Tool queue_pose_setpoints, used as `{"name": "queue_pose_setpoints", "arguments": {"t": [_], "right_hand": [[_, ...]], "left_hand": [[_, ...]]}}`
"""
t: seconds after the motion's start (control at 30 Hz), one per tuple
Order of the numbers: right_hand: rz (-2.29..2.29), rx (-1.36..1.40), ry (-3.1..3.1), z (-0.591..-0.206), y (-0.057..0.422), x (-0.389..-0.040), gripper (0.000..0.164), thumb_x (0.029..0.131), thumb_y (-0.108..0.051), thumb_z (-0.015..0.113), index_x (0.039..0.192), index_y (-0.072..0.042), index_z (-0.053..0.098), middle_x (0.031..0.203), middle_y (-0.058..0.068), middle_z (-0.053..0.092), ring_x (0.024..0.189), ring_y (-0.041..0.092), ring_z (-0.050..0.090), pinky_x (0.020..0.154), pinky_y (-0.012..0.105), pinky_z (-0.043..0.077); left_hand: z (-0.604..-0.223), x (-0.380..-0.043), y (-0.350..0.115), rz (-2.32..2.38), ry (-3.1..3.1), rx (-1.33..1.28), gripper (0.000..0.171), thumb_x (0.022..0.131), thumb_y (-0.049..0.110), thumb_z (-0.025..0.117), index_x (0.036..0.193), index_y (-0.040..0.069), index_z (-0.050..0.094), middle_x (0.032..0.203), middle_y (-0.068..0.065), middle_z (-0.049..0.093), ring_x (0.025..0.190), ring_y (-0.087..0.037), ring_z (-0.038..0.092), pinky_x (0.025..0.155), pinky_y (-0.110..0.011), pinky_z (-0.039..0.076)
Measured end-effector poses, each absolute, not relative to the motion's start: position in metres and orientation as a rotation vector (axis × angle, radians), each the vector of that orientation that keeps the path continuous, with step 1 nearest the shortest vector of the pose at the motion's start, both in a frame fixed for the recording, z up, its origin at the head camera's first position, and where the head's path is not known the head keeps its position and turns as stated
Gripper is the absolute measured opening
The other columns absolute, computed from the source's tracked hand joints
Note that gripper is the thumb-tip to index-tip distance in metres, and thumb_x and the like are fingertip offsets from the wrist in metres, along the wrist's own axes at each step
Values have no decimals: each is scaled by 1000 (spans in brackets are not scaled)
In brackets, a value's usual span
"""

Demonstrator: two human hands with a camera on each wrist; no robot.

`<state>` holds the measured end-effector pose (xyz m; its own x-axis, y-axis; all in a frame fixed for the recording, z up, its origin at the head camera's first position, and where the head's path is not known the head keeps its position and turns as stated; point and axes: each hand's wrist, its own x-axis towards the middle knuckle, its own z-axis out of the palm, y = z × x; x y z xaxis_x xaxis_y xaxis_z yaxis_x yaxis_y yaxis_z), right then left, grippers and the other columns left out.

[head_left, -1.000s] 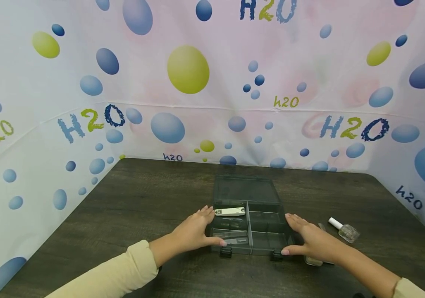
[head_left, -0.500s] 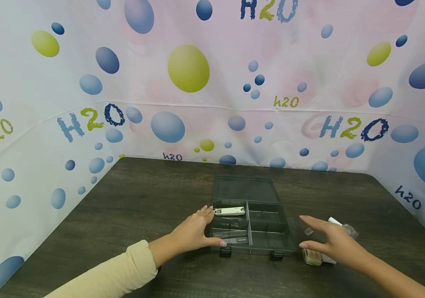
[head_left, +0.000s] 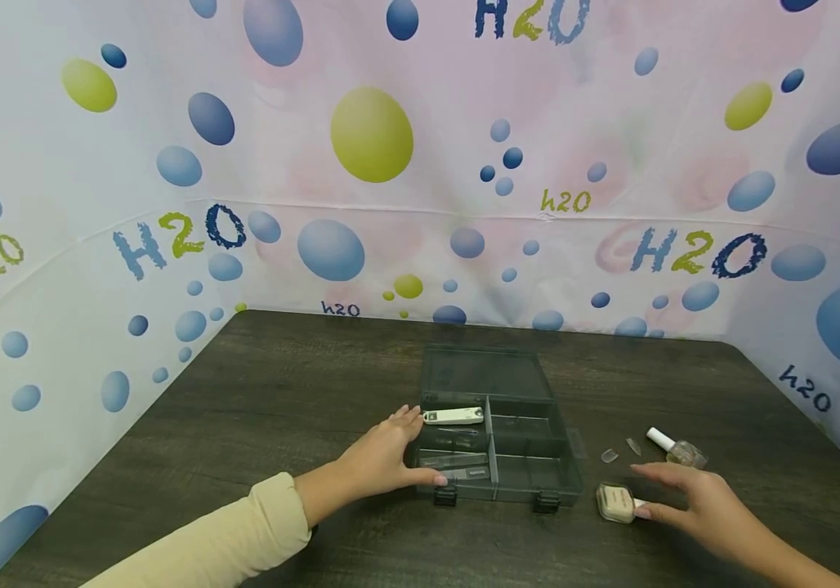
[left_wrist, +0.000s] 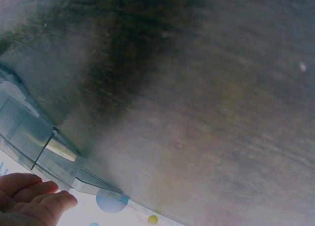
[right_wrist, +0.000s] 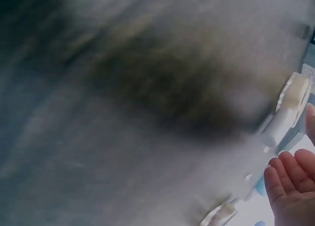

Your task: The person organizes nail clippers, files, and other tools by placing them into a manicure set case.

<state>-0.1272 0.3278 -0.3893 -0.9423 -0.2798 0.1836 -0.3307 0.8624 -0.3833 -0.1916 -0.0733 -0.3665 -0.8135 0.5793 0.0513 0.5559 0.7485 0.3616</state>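
Observation:
A dark see-through divider box [head_left: 533, 469] lies on the table with its lid folded back. White nail clippers [head_left: 453, 416] sit in its upper left compartment; flat greyish pieces [head_left: 466, 474] lie in the lower left one. Against the box's left side rests my left hand [head_left: 383, 459], fingers stretched along the edge, thumb at the front left corner by a latch. To the right of the box, my right hand [head_left: 710, 508] is at a beige nail polish bottle [head_left: 616, 503] lying down, thumb at its white cap, fingers extended and apart from the thumb.
Behind my right hand lies a clear nail polish bottle [head_left: 687, 454] with a white cap. Two small clear curved pieces [head_left: 609, 456] lie between it and the box. A printed curtain [head_left: 372, 135] stands behind the dark table [head_left: 302, 367].
My right hand has left the right side of the box and moved right to the beige bottle's cap. The left hand and the box have stayed in place.

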Motion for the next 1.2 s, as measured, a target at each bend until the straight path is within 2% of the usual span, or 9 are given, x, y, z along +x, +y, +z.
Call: {"name": "queue_pose_setpoints", "arguments": {"t": [0.1, 0.2, 0.27, 0.4, 0.73, 1.07, 1.2], "right_hand": [[664, 470, -2975, -392, 335, -126, 50, 73, -32, 75, 111, -1, 64, 108, 16, 66, 88, 25, 66, 70, 36, 55], [684, 461, -3014, -393, 339, -125, 46, 74, -33, 75, 108, -2, 65, 106, 15, 67, 85, 13, 66, 68, 31, 55], [695, 453, -3024, -394, 340, -124, 43, 74, -32, 75, 105, -4, 66, 103, 13, 67, 80, 2, 63, 65, 26, 54], [715, 482, -3022, -395, 338, -124, 36, 75, -26, 75, 102, -4, 67, 99, 13, 68, 75, -8, 56, 60, 19, 50], [776, 548, -2975, -402, 338, -122, 25, 76, -16, 74, 95, -3, 67, 89, 9, 67, 70, -12, 52, 56, 19, 49], [746, 606, -2913, -406, 339, -122, 14, 75, -12, 74, 85, -8, 66, 79, -10, 61, 66, -12, 46, 52, 19, 45], [723, 604, -2902, -404, 339, -123, 12, 75, -11, 74, 84, -9, 65, 78, -10, 62, 67, -13, 46, 52, 19, 45]], "left_hand": [[-366, -191, -74, 564, 2878, 942, 88, 77, 53, 67, 135, -8, 42, 144, -25, 36, 136, -39, 30, 106, -52, 34], [-366, -191, -74, 560, 2880, 945, 87, 77, 53, 67, 135, -8, 43, 143, -25, 37, 136, -39, 31, 106, -52, 34], [-366, -191, -74, 557, 2880, 944, 87, 77, 53, 67, 135, -8, 43, 143, -25, 37, 136, -39, 31, 106, -52, 34], [-366, -192, -73, 547, 2882, 946, 87, 77, 52, 68, 134, -8, 43, 143, -26, 37, 135, -40, 32, 106, -53, 35], [-366, -192, -73, 544, 2877, 947, 85, 77, 51, 69, 133, -8, 45, 143, -25, 37, 135, -40, 32, 105, -53, 35], [-365, -192, -72, 557, 2867, 941, 85, 77, 50, 69, 133, -8, 44, 144, -26, 36, 135, -40, 32, 105, -53, 34], [-363, -192, -72, 561, 2862, 937, 85, 77, 50, 69, 133, -9, 44, 144, -26, 35, 135, -41, 32, 106, -53, 34]]}}
